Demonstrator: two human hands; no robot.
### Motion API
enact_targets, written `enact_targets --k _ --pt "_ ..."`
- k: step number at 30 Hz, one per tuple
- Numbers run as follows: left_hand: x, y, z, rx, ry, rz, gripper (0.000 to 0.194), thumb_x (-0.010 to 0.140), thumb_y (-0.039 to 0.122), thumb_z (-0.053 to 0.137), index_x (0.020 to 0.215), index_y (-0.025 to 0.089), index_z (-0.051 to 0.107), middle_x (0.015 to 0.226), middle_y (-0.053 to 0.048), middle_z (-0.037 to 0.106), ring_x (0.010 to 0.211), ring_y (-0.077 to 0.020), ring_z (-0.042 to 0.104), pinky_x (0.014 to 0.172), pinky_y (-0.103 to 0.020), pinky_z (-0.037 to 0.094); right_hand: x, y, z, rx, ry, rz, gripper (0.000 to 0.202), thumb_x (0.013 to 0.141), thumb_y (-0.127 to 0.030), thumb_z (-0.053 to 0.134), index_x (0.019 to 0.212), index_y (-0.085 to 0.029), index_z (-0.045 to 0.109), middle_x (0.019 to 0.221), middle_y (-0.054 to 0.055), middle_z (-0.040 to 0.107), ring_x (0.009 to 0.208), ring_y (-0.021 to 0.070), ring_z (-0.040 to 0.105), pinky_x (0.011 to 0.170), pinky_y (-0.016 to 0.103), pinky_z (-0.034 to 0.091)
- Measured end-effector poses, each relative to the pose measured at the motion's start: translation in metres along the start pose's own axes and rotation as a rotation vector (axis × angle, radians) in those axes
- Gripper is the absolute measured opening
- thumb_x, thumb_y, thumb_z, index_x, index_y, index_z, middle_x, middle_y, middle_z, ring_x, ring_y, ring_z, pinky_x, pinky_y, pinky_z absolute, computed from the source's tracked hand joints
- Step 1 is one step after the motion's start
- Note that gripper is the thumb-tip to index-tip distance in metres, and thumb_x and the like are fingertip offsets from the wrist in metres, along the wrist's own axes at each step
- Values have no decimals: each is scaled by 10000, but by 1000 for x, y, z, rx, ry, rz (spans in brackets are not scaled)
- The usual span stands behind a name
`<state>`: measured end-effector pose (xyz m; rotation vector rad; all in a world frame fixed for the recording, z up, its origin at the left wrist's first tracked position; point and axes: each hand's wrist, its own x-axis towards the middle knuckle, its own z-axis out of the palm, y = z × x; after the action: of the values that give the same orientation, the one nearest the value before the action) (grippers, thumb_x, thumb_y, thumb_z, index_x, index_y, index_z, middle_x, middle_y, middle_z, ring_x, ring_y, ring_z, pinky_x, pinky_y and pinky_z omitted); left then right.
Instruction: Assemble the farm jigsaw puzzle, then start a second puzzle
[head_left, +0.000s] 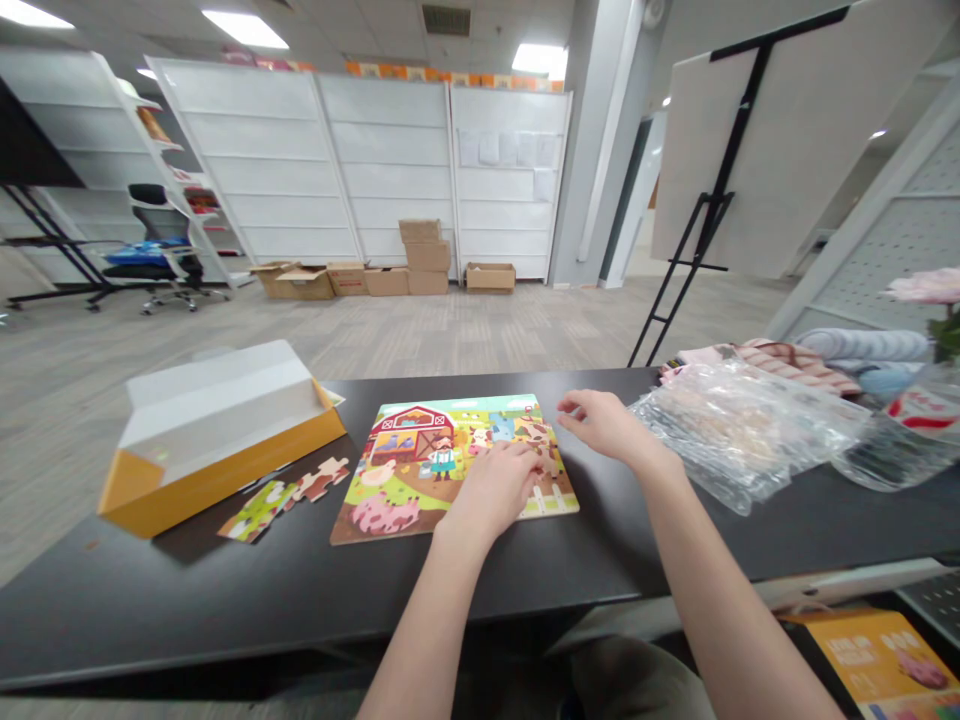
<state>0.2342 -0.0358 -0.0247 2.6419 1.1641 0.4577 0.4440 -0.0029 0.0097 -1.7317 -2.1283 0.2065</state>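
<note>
Resting on the puzzle: the left hand [499, 485], at the centre of the frame, lies over the right part of the farm jigsaw puzzle [442, 462], back of the hand upward.
Left fingers: they are bent and kept close to each other, pointing to the right; I cannot tell if they pinch a piece, because the tips are partly hidden.
Right hand: the right hand [600, 420], right of centre, is raised just beside the upper right edge of the puzzle; its fingers are softly curled, with a gap to the thumb, and nothing is seen between them.
Farm picture: the puzzle lies flat on the black table [300, 600] in the middle of the frame, showing a red barn, a farmer, a hen and a pink pig at its left side.
Loose pieces: some green and brown puzzle pieces [259, 512] lie left of centre, between the puzzle and the yellow box [225, 490], whose white inner side is visible.
Plastic and cloth: at the right of the frame, a crumpled transparent bag [750, 430] lies in front of folded striped cloths [795, 362].
Behind the table: cardboard boxes [427, 268] stand along white shelves [386, 170], in the upper middle of the frame.
</note>
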Motion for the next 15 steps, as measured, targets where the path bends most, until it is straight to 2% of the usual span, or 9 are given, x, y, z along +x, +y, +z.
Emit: enact_targets --k 3,6,8,11,15 --pt "0 0 -1 0 -7 -2 258 990 202 503 1111 247 727 1168 -50 709 1125 -238 613 1064 -415 454 27 -1 5 -45 -144 5 213 858 -369 709 960 -187 752 969 83 783 869 234 720 736 285 492" --pt "0 0 -1 2 -2 -5 272 994 206 495 1120 258 731 1200 -50 696 1127 -235 609 1033 -388 477 34 4 20 -74 -153 79 368 819 -552 719 953 -211 750 982 82 782 883 251 719 687 290 477" --pt "-1 0 0 3 9 -12 268 997 226 499 1122 266 733 1197 -50 690 1120 -235 607 1022 -385 484 33 10 29 -80 -157 110 427 785 -621 722 935 -222 750 981 85 781 877 260 716 673 297 468" --pt "-4 1 2 5 19 -35 264 1006 272 501 1119 258 739 1162 -65 683 1118 -242 601 1010 -385 490 30 18 39 -48 -178 88 420 738 -619 763 878 -223 739 932 78 773 844 248 706 661 292 459" --pt "-5 2 0 9 3 -61 268 1008 295 505 1114 253 747 1159 -83 670 1129 -250 598 1011 -393 489 33 24 43 54 -164 90 395 676 -528 835 837 -197 691 843 58 752 771 215 685 637 277 456"
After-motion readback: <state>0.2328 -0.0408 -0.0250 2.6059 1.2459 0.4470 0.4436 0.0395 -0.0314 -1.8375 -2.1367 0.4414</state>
